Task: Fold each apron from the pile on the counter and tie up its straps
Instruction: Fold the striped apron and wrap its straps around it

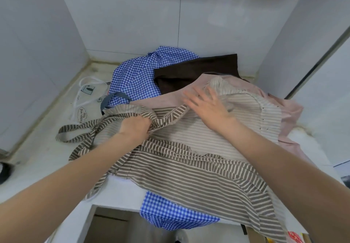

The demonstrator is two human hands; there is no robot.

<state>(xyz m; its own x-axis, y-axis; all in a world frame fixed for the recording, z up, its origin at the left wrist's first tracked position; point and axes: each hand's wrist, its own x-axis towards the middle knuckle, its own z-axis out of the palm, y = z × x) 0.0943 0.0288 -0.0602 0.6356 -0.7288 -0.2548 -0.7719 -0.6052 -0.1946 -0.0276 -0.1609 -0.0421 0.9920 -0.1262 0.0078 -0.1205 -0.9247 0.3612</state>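
A brown-and-cream striped apron (185, 168) lies spread over the pile on the white counter (47, 155), its lower edge hanging over the front. My left hand (135, 127) grips a bunched fold of it near the straps (75, 131), which trail off to the left. My right hand (207, 106) lies flat with spread fingers on the apron's paler upper part. Under it lie a pink apron (284, 113), a dark brown apron (197, 72) and a blue gingham apron (136, 77).
A white printed apron or bag (85, 98) with white straps lies at the back left. More blue gingham cloth (170, 214) hangs over the counter's front edge. Tiled walls close in the back and both sides. A steel-framed panel (322, 58) stands on the right.
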